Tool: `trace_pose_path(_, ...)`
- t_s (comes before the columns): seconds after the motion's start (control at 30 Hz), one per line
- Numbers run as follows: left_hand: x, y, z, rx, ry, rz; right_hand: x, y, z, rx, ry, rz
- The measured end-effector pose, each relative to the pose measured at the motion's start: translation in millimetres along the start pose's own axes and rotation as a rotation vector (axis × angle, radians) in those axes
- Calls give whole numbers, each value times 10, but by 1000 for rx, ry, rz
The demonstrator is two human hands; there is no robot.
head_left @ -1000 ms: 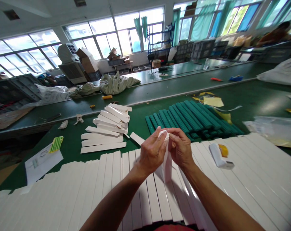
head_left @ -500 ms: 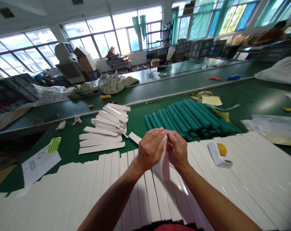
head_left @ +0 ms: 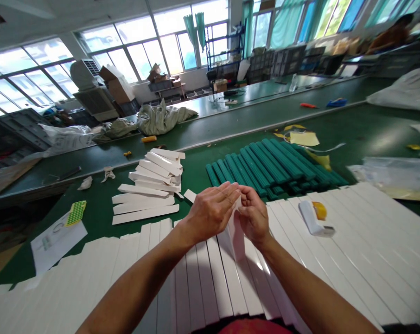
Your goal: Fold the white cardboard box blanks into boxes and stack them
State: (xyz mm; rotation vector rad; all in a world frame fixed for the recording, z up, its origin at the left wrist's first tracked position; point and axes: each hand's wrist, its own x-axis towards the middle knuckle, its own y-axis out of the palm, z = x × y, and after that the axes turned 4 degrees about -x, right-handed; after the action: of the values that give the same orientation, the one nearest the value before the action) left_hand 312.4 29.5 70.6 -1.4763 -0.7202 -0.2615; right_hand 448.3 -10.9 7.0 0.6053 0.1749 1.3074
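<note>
A long, narrow white box (head_left: pixel 236 239) is raised at its far end above a row of similar boxes. My right hand (head_left: pixel 255 215) has its fingers curled round that end from the right side. Over the same end lies my left hand (head_left: pixel 212 208), its fingers together and pressing against the box from the left and top. The tip of the box is mostly covered by my fingers. Just beyond my hands is a stack of green ribbed rods (head_left: pixel 265 164). Beneath my forearms, flat white boxes (head_left: pixel 210 278) lie side by side.
To the left is a loose pile of white boxes (head_left: pixel 150 185). A white tape dispenser with yellow tape (head_left: pixel 316 217) rests on the boxes at right. A paper sheet (head_left: pixel 57 243) and a green-dotted card (head_left: pixel 76 213) lie at far left. Plastic bags (head_left: pixel 391 178) lie at right.
My left hand has turned flatter across the end of the box, its elbow swinging out left. My right hand stays at the box, fingers a little more curled. The view has shifted slightly.
</note>
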Motion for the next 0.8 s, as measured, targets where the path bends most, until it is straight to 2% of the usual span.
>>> trace_pose_path(0.1, 46, -43, 11, -33, 20, 25, -3, -23, -31, 1, -36, 28)
trace_pose_path(0.17, 57, -50, 20, -144, 0, -7, -9, -40, -59, -36, -67, 49)
trace_pose_path(0.23, 39, -30, 20, -274, -82, -75, -14, -49, -69, -111, -101, 47)
trace_pose_path(0.33, -43, 61, -16, -344, -315, -213, 4, -55, 5, -282, -169, 33)
trace_pose_path(0.4, -117, 155, -64, -327, -433, -300, 56, -69, 131, -417, -216, 103)
trace_pose_path(0.47, -182, 255, -116, -306, -473, -361, 150, -97, 300, -533, -210, 238)
trace_pose_path(0.63, -253, 397, -175, -312, -503, -392, 426, -153, 665, -709, -61, 558)
trace_pose_path(0.7, -260, 399, -168, -309, -492, -372, 469, -150, 715, -719, -35, 588)
trace_pose_path(0.8, -269, 369, -147, -290, -460, -335, 450, -138, 701, -702, -59, 549)
